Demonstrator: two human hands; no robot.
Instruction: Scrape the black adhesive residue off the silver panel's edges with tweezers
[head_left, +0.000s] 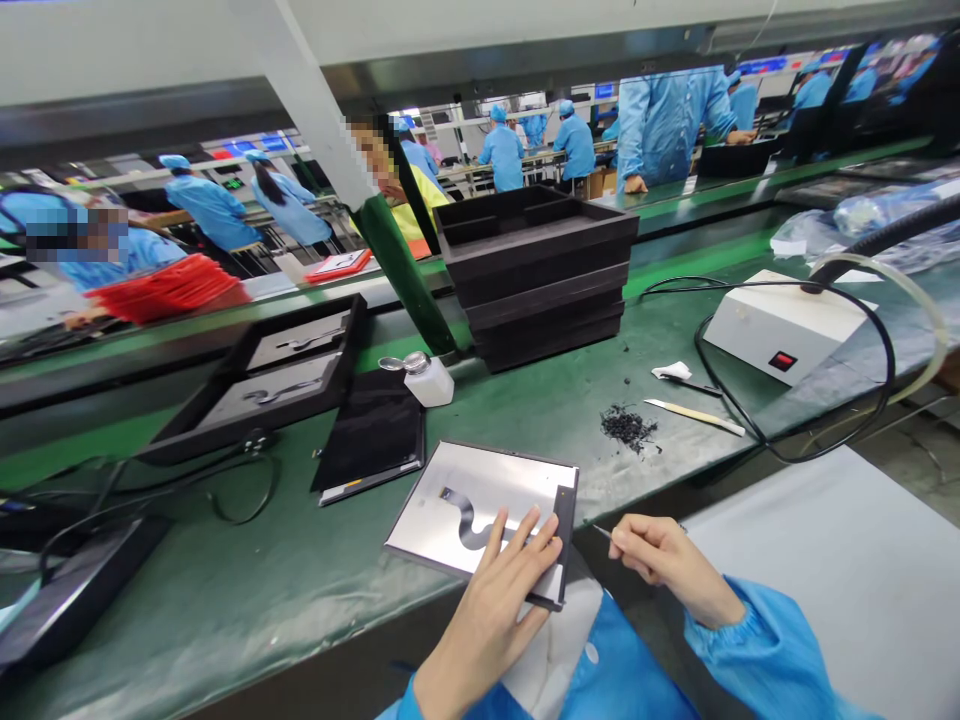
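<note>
A display panel (420, 510) lies silver back up at the green bench's front edge, its right side jutting past the edge. A curved dark flex cable (466, 522) runs across its back, and a dark strip borders its right end. My left hand (502, 590) rests flat on the panel, fingers spread, covering part of the cable. Off the panel's right side, my right hand (660, 555) pinches a thin pointed metal tool (602, 532). Its tip points at the panel without touching; most of the tool is hidden in my fingers.
Black trays (540, 270) are stacked behind; another tray (292, 370) holds two panels. Around are a dark panel (379, 425), a white dispenser bottle (429, 380), black scraps (628, 427), a pale-handled blade (697, 415) and a white switch box (787, 325) with cables. People work beyond.
</note>
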